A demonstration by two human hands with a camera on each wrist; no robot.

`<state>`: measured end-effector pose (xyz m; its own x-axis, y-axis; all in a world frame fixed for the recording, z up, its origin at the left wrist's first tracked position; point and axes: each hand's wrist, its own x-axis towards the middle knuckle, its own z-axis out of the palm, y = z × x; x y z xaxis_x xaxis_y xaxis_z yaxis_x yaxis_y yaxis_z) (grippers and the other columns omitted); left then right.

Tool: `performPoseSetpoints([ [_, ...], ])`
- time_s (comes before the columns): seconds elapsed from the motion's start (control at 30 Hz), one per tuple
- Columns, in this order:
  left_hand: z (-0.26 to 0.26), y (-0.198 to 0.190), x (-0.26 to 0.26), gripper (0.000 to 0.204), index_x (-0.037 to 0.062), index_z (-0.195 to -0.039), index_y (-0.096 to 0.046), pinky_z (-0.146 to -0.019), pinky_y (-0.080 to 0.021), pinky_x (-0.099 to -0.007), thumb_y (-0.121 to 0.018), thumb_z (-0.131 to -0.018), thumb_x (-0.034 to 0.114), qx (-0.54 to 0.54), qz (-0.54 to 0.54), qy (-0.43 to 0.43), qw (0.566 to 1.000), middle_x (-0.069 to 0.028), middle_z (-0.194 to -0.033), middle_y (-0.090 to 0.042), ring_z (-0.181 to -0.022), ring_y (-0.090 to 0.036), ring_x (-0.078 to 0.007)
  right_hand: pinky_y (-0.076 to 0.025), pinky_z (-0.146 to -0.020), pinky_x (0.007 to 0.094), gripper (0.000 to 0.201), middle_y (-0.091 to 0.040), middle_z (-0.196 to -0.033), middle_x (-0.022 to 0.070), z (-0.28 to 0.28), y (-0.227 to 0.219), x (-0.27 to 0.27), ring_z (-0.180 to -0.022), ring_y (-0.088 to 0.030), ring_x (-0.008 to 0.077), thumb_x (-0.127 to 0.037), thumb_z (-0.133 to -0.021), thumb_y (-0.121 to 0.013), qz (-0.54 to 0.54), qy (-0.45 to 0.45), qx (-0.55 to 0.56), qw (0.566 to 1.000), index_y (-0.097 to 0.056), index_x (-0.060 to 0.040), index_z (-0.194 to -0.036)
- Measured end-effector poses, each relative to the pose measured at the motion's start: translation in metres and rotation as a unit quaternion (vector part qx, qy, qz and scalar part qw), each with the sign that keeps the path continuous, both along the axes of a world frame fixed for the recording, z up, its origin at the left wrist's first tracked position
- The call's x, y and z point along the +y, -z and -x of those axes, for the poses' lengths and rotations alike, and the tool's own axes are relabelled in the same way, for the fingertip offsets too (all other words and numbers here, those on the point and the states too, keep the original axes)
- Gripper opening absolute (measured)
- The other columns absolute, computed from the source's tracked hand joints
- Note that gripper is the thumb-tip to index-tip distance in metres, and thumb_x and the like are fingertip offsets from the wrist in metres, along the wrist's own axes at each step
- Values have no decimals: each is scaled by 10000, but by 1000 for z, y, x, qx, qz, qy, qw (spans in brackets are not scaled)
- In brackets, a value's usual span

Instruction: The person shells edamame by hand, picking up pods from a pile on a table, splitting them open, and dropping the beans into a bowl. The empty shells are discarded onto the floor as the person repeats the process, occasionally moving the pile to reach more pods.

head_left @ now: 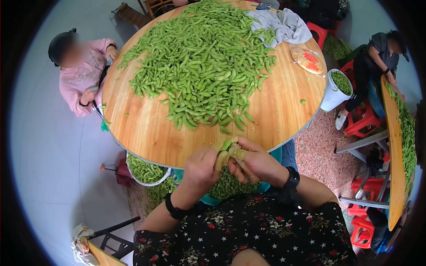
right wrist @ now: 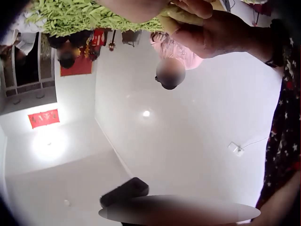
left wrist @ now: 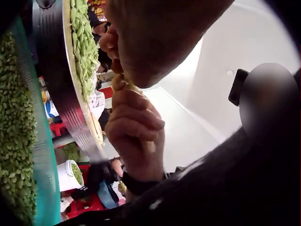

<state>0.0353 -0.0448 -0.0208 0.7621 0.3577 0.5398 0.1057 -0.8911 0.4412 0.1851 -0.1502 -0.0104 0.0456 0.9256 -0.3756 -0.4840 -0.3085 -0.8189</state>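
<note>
In the head view, a green soybean pod (head_left: 226,145) sits between the fingertips of both hands, close by the table's near edge. My left hand (head_left: 199,167) pinches it with thumb and forefinger. From the other side my right hand (head_left: 262,163) grips it, fingers curled inward and partly covering the pod. Tan tape-like wraps (head_left: 239,154) cover some of the digits. Below the hands stands a teal basin (head_left: 276,156) with shelled green beans (head_left: 230,184) in it. A large heap of pods (head_left: 199,66) lies on the round wooden table (head_left: 146,133).
On the table's right side lie a grey cloth (head_left: 288,27) and a plastic-wrapped round packet (head_left: 308,60). White buckets of pods (head_left: 329,95) stand right and lower left. One person in pink (head_left: 82,71) sits at the left; another (head_left: 381,55) works at a second table (head_left: 390,168).
</note>
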Motion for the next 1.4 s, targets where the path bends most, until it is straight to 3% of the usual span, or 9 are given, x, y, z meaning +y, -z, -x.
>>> performPoseSetpoints([
  [0.17, 2, 9, 4, 139, 9, -999, -630, -561, -447, -330, -593, -871, 48, -8, 425, 6, 905, -133, -721, -586, -619, -582, -267, -400, -373, 243, 170, -584, -702, 37, 1, 2, -3, -409, -503, 103, -206, -1000, -419, 8, -25, -130, 991, -469, -77, -1100],
  [0.27, -1, 13, 2, 85, 8, -925, -627, -530, -415, -304, -593, -893, 79, -22, 258, -9, 966, -110, -652, -555, -561, -529, -190, -439, -446, 299, 164, -591, -709, 83, -6, 9, -3, -477, -558, 173, -207, -964, -505, -43, -43, -221, 973, -487, -54, -1022],
  [0.33, 1, 14, 0, 70, 9, -892, -616, -524, -406, -315, -591, -886, 74, -1, 211, -11, 977, -121, -651, -542, -555, -518, -222, -440, -532, 377, 197, -556, -731, 140, -2, 14, -4, -601, -576, 289, -185, -897, -601, -221, 93, -505, 829, -490, -34, -956],
  [0.43, 3, 5, -2, 62, 9, -840, -591, -515, -391, -339, -587, -873, 60, 13, 167, -8, 986, -142, -649, -513, -559, -505, -282, -420, -596, 426, 232, -506, -758, 175, -3, 9, -1, -698, -536, 373, -150, -841, -659, -247, 80, -571, 779, -488, -25, -937],
  [0.67, 6, -6, -9, 38, 9, -868, -600, -527, -400, -360, -584, -864, 44, 11, 173, 52, 984, -159, -670, -510, -576, -512, -329, -424, -564, 417, 188, -528, -748, 150, -1, 9, -5, -613, -536, 312, -112, -841, -640, -250, 25, -556, 792, -496, -9, -904],
  [0.73, 8, -5, -9, 61, 14, -889, -597, -550, -421, -361, -575, -877, 70, 12, 206, 67, 976, -156, -692, -528, -604, -533, -322, -430, -513, 364, 171, -589, -701, 91, -6, 10, -7, -524, -540, 191, -140, -870, -608, -169, -25, -323, 931, -505, -10, -909],
  [0.97, 17, 2, -5, 151, 24, -1024, -619, -596, -443, -273, -543, -944, 128, 50, 488, 84, 867, -50, -692, -548, -621, -508, -122, -335, -405, 231, 85, -569, -627, 28, -14, 5, -1, -489, -498, 80, -162, -968, -479, -5, -79, -43, 996, -531, -100, -943],
  [1.27, 17, 2, -3, 128, 16, -970, -609, -568, -430, -255, -542, -945, 122, 43, 287, 13, 957, -30, -676, -553, -605, -529, -110, -416, -519, 279, 122, -514, -675, 21, -22, 19, -12, -591, -510, 98, -147, -885, -643, -274, 26, -439, 855, -564, -61, -921],
  [1.4, 11, 0, -9, 115, 13, -966, -611, -570, -442, -269, -564, -923, 108, 19, 198, 2, 980, -50, -681, -564, -612, -551, -134, -435, -551, 313, 186, -524, -697, 37, -6, 9, -12, -645, -528, 105, -184, -849, -701, -185, 63, -444, 874, -573, -57, -896],
])
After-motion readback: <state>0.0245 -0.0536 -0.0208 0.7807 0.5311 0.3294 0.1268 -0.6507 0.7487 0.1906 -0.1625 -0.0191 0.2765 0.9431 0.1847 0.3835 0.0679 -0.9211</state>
